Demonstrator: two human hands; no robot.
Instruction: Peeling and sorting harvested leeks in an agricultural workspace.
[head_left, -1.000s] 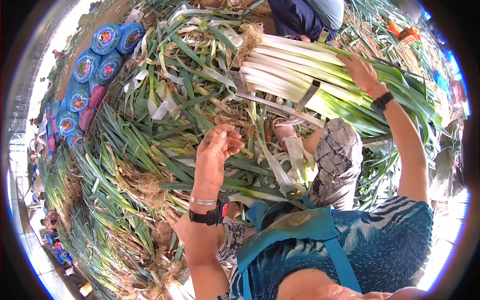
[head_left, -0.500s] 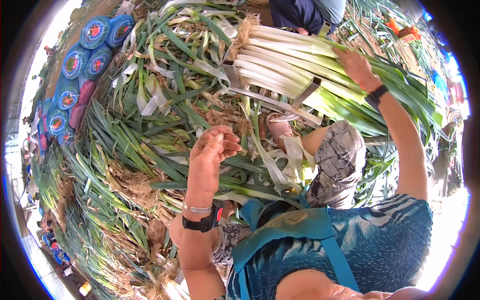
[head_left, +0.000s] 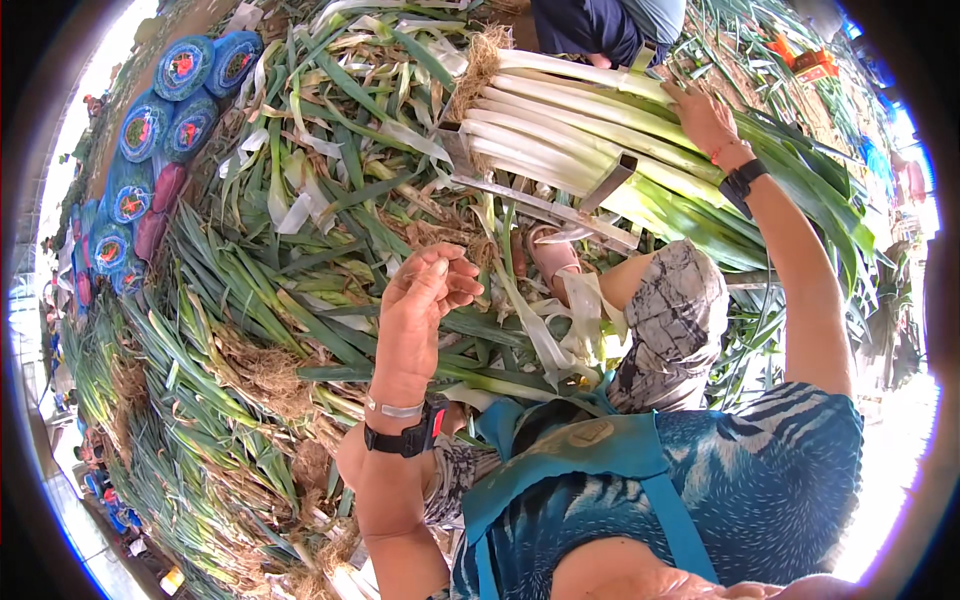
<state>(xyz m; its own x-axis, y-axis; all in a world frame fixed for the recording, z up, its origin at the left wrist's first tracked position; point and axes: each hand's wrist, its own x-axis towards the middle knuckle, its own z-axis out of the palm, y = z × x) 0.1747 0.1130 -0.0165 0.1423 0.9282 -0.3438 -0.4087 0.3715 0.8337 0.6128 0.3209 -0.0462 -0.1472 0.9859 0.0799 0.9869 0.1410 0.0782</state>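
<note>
Long white-stemmed leeks lie side by side in a metal frame, their roots to the left and green leaves to the right. My right hand reaches over the bundle, its fingers curled on the leek at the far edge, where white turns green. Its fingertips are partly hidden among the leaves. My left hand hovers nearer to me over loose leeks, palm up, fingers loosely bent and apart with nothing visible in them. A black wristband is on that arm.
Untrimmed leeks are heaped on the left, with leaf scraps beyond. Blue-netted bundles stand far left. Another person's dark-trousered leg is just past the frame. My shoe is by the frame's near side.
My right hand has shifted slightly farther away, toward the far edge of the leeks. The far leek sits a little apart from the others. My left hand has barely moved.
</note>
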